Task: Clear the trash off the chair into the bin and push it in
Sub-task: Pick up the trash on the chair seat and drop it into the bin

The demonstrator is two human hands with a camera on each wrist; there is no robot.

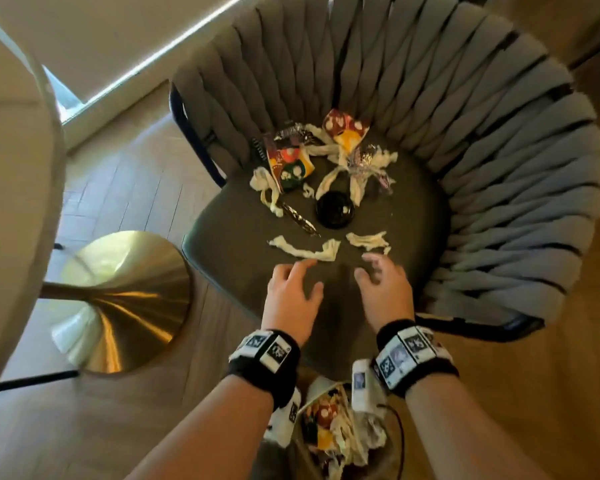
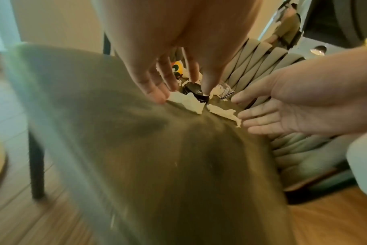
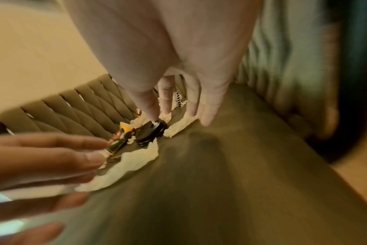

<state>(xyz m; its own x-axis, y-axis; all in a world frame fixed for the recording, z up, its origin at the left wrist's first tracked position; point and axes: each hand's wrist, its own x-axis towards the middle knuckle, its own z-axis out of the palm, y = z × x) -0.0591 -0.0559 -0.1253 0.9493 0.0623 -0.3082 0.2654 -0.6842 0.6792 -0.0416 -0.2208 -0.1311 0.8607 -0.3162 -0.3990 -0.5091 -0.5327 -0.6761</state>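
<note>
Both hands are held over the front of the chair (image 1: 243, 237) seat, the left hand (image 1: 291, 292) and right hand (image 1: 383, 289) each with released grip, fingers spread and nothing grasped. Just beyond the fingertips lie two twisted tissue strips (image 1: 305, 249), then a black lid (image 1: 335, 211) and crumpled wrappers (image 1: 288, 164). The bin (image 1: 347, 441), already holding trash, is seen below the wrists.
</note>
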